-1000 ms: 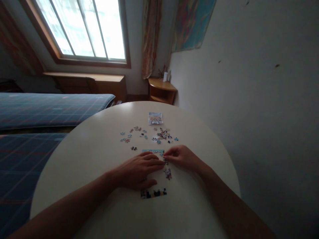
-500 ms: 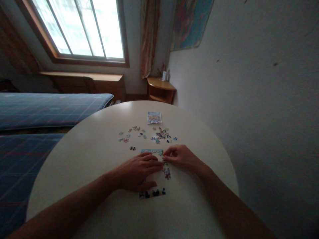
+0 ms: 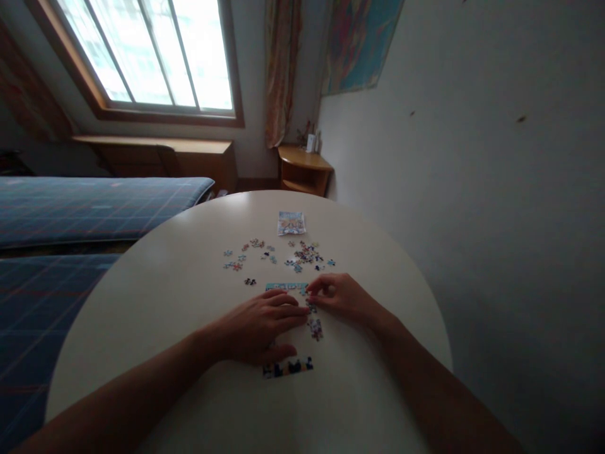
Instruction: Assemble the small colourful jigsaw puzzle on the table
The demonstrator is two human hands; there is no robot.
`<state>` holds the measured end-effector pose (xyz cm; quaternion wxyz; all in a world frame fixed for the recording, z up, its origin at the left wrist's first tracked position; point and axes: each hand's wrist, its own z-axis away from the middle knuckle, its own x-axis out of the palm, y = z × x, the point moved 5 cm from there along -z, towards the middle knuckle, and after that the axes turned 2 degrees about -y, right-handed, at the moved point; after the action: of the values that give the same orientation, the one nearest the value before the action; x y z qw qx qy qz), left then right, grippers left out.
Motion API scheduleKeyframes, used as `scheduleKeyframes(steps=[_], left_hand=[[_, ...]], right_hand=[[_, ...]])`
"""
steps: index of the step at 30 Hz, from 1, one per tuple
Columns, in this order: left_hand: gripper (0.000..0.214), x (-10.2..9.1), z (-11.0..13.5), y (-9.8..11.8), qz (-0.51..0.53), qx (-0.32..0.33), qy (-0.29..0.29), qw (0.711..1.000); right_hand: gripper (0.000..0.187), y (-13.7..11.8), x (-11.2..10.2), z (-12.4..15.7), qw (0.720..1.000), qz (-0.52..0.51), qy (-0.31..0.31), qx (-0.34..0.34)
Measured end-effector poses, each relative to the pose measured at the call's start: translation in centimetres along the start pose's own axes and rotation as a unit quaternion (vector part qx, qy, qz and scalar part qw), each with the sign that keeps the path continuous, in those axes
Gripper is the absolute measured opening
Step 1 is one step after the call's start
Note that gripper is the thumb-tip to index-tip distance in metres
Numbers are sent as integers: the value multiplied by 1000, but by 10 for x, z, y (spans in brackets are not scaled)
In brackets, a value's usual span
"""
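Observation:
Joined jigsaw puzzle pieces form a light blue top strip [image 3: 286,286], a dark bottom strip [image 3: 289,367] and a right-hand section [image 3: 316,328] on the table. My left hand [image 3: 259,325] lies palm down between the strips, fingers stretched toward the right side and thumb near the bottom strip. It covers the left part of the puzzle. At the upper right corner, my right hand [image 3: 343,297] pinches with thumb and forefinger at a small puzzle piece [image 3: 311,300], mostly hidden by the fingertips.
Loose puzzle pieces [image 3: 307,253] are heaped beyond my right hand, and more scattered pieces [image 3: 234,266] lie farther left. A small picture sheet [image 3: 291,223] sits toward the far side of the round white table [image 3: 378,391]. A bed [image 3: 94,208] stands left; a wall [image 3: 496,221] is at right.
Both hands keep nearly the same place and pose over the puzzle. The whole view has shifted very slightly; no piece has visibly moved on the table.

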<state>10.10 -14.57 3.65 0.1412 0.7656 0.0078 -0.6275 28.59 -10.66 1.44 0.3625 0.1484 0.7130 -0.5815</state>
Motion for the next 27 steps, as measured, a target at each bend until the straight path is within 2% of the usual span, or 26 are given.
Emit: scheduleKeyframes(steps=[7,14,20,24,27], left_hand=[[49,0,0,0,2,1,-6,1000],[52,0,0,0,7,2,0,1000],[53,2,0,-3,-9,-14,0,1000],[54,3,2,-7,-26,-38,15,999],[55,3,3,-8,-18,-36,17,999]], right_hand=[[15,-9,-12,5,997,76,-1,-5],[9,-15,-9,8,995,94,-26,-19],[7,-16,-16,9,991,128,-6,-41],[11,-16,-13,12,989,118,-45,-73],[10,-18,-8,13,987,122,-77,-72]])
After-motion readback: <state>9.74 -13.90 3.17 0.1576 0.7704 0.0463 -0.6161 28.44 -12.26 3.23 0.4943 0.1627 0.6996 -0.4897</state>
